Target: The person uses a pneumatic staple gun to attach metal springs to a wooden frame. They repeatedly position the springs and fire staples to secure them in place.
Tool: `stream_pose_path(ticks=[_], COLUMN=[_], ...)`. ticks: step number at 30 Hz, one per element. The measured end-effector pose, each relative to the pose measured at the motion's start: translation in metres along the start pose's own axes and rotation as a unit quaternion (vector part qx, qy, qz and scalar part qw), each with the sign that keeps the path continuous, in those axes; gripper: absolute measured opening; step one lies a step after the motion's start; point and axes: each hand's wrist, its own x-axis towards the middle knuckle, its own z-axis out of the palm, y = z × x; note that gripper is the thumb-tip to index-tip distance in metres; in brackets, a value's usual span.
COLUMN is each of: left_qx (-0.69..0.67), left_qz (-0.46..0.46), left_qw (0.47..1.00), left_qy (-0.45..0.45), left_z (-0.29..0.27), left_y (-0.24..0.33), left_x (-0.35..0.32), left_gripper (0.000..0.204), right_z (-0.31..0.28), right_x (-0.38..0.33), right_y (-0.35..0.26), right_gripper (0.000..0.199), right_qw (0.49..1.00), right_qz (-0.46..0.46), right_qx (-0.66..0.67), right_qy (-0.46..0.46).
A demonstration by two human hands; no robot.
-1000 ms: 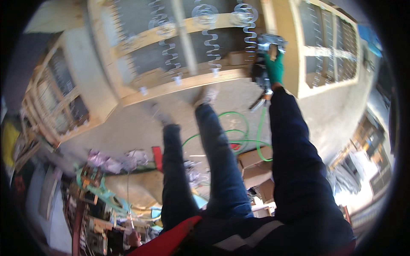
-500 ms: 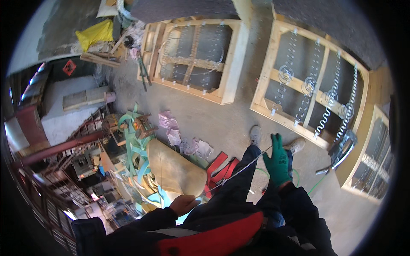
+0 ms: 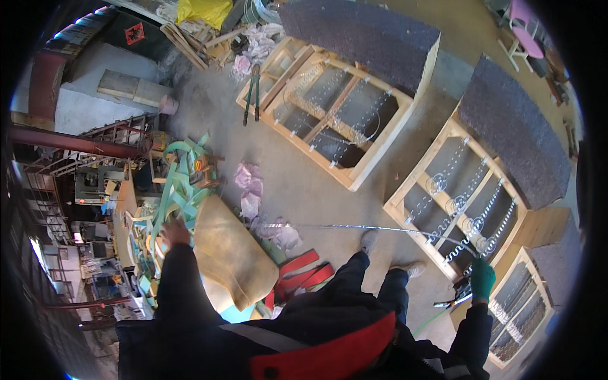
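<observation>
1. The large pale wooden frame with a dark grey side panel (image 3: pixel 417 237) is standing ahead, to my right; I'm probably best giving its corners room.
2. The broad, curling tan sheet (image 3: pixel 231 250) is lying to my left, beside a heap of flat pale-green strips (image 3: pixel 183 201).
3. The long thin silvery strand (image 3: pixel 380 228), what I'm handling, is stretching leftward from my right hand, ahead of my feet, crossing the frame in view; can't tell if it's touching wood. Even tension seems right.
4. The silvery zigzag metal springs (image 3: pixel 500 218) are spanning the frame; the strand could be catching there, so lifting it clear looks wise.
5. The black-and-silver tool (image 3: pixel 465 286) is sitting just beside my right hand; I'd be watching for tangles.
6. My green-gloved right hand (image 3: pixel 483 278) is gripping the strand's right end, fingers curled.
7. My bare left hand (image 3: pixel 175 233) is blurring near the strips; can't tell whether it's holding anything.
</observation>
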Motion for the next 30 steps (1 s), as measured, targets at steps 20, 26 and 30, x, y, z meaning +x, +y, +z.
stream_pose_path(ticks=[20, 26, 30], left_qx=[-0.559, -0.535, -0.544], left_qz=[0.531, 0.583, 0.582], left_qw=[0.125, 0.039, 0.171], left_qy=[0.624, 0.611, 0.579], left_z=[-0.810, -0.839, -0.825], left_y=[0.372, 0.390, 0.436], left_x=[0.026, -0.032, -0.027], left_gripper=[0.038, 0.044, 0.041], right_z=[0.067, 0.101, 0.099], right_x=[-0.272, -0.314, -0.307], right_y=[-0.077, -0.099, -0.076], right_gripper=[0.030, 0.032, 0.028], right_qw=[0.898, 0.851, 0.848], right_qz=[0.345, 0.413, 0.437], right_qx=[0.165, 0.274, 0.282], right_qy=[-0.217, -0.174, -0.103])
